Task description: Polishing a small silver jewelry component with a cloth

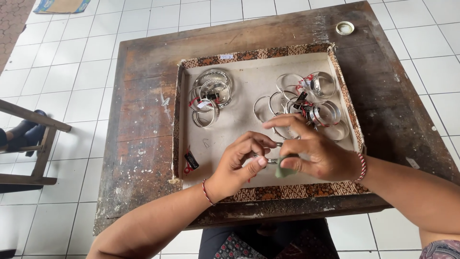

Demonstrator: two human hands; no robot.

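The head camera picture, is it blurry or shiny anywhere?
Head view: mostly sharp in soft, even daylight; the silver metal bangles in the shallow patterned cardboard tray glint; the left hand and right hand cast faint shadows; the white floor tiles bend slightly near the edges.

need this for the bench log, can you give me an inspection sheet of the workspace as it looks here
surface: worn, paint-flecked wooden table on white floor tiles.
job's things: shallow patterned-edge tray; silver bangle and small green cloth held between both hands; a bangle pile at tray left, a larger one at right.
clutter: small black tag with red string in the tray; round lid at the table's far corner.
grippers: left hand fingers pinch the bangle; right hand holds the cloth against it.
cables: nothing seen.
surroundings: wooden furniture frame at left; mat at top.
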